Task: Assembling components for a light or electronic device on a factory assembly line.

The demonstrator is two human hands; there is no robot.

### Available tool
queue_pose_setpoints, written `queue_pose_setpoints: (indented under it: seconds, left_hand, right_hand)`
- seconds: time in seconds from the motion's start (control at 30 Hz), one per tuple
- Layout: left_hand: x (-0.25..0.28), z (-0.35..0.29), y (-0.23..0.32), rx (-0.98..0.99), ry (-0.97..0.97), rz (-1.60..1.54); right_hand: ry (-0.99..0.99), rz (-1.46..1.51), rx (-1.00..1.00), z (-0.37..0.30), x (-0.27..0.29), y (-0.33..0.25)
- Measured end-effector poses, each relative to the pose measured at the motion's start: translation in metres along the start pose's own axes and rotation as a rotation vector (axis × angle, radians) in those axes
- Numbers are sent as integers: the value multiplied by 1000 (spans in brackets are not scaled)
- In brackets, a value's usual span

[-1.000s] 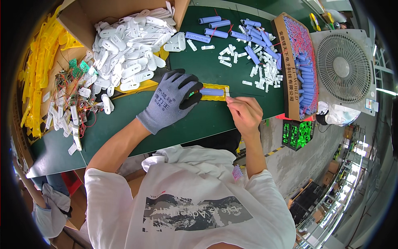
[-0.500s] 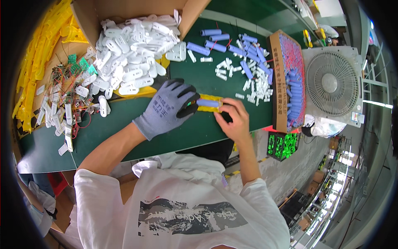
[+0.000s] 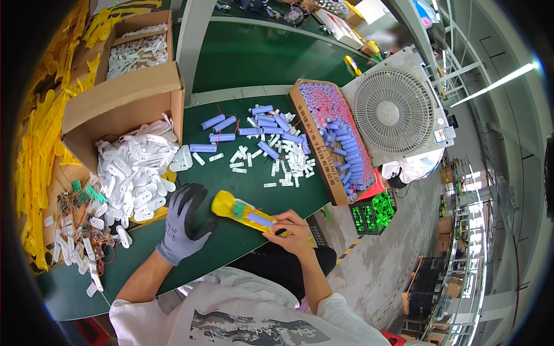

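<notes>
1. We held the yellow plastic holder [image 3: 245, 211] just above the near edge of the green table [image 3: 254, 63], its rounded end toward the left hand [image 3: 183, 225].
2. Our left hand wore a grey knit glove with a dark coated palm; its fingers [image 3: 193, 196] were spread apart, resting on the table just beside the holder's rounded end rather than clamped on it.
3. Our bare right hand [image 3: 295, 233] had its fingers [image 3: 287, 218] pinched together on the holder's other end, carrying its weight.
4. A blue cylindrical cell [image 3: 261, 219] lay seated in the holder. To do this well, we judged, the cell should be pressed in straight and the holder steadied with the gloved hand.
5. Loose blue cells [image 3: 271, 124] and small white clips [image 3: 291, 167] were scattered mid-table; a cardboard tray of cells [image 3: 332, 138] stood toward the right edge.
6. Smooth white plastic shells [image 3: 135, 173] spilled from a cardboard box [image 3: 118, 112] at the left.
</notes>
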State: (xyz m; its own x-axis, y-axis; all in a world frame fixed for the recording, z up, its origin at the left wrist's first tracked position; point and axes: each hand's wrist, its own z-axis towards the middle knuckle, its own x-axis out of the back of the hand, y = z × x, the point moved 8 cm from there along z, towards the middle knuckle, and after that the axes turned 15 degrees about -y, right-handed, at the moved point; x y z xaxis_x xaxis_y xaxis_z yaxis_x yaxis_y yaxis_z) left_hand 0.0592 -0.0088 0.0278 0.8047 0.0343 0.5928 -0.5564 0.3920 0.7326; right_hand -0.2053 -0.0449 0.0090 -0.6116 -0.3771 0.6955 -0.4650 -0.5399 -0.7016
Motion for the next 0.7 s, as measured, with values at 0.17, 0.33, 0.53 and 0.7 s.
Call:
queue_pose_setpoints:
  seconds: [0.17,0.33,0.53,0.7]
  left_hand:
    - [-13,11,-12,88,-121,-13]
    - [-30,18,10,-75,-310,152]
    - [-29,2,-15,6,-301,156]
    - [-45,3,-1,-120,-415,193]
  right_hand:
    - [259,-248,-46,-9,67,-4]
    - [405,-244,-145,91,126,10]
    - [396,-313,-53,296,106,27]
    - [392,-507,-299,417,71,81]
